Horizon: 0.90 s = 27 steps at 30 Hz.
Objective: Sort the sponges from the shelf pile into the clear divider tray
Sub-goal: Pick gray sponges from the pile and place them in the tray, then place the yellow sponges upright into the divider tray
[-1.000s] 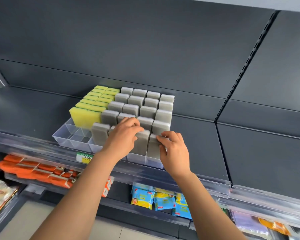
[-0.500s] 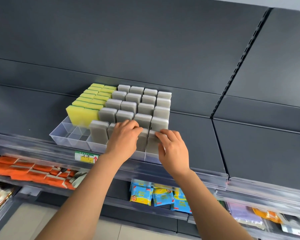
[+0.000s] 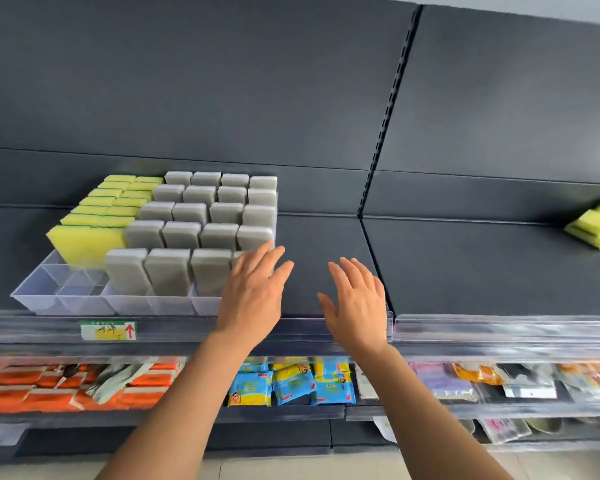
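A clear divider tray (image 3: 45, 299) sits on the dark shelf at the left, with grey sponges (image 3: 187, 233) standing upright in rows on its right side and yellow sponges (image 3: 97, 216) on its left. Its front-left compartments hold nothing. My left hand (image 3: 253, 296) hovers in front of the tray's right front corner, fingers straight and spread, holding nothing. My right hand (image 3: 357, 303) hangs over the bare shelf to the right, fingers also spread and empty. A small pile of yellow sponges (image 3: 596, 226) lies on the shelf at the far right.
A clear plastic rail (image 3: 499, 327) runs along the shelf's front edge, with a yellow price label (image 3: 108, 330) under the tray. A slotted upright (image 3: 388, 109) splits the back panel. The lower shelf holds orange packs (image 3: 49, 389), blue packets (image 3: 291, 382) and other bagged goods.
Both hands have let go of the front grey sponges and lifted away to the right, fingers now spread. The view has swung right, bringing the yellow pile into sight.
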{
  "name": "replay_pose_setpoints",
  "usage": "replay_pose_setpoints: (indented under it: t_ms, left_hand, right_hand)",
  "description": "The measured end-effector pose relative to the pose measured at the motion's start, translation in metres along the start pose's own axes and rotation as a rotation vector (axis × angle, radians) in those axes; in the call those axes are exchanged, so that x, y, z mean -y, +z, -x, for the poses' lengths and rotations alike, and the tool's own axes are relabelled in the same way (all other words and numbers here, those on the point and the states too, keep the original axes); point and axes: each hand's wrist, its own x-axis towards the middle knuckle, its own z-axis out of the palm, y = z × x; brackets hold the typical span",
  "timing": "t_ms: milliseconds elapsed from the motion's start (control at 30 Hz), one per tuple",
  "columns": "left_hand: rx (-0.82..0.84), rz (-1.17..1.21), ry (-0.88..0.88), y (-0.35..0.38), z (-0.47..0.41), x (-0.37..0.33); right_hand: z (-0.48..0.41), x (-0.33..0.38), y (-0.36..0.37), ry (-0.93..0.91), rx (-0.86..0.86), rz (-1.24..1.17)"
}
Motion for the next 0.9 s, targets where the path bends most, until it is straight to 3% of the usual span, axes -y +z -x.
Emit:
replay_pose_setpoints:
  t_ms: [367, 900]
  left_hand:
    - [0.144, 0.043, 0.065, 0.051, -0.054, -0.146]
    - [0.191, 0.127, 0.189, 0.114, -0.148, -0.370]
  right_hand:
    - [0.033, -0.153, -0.063, 0.180, 0.165, 0.092]
    - [0.071, -0.389, -0.138, 0.359, 0.130, 0.139]
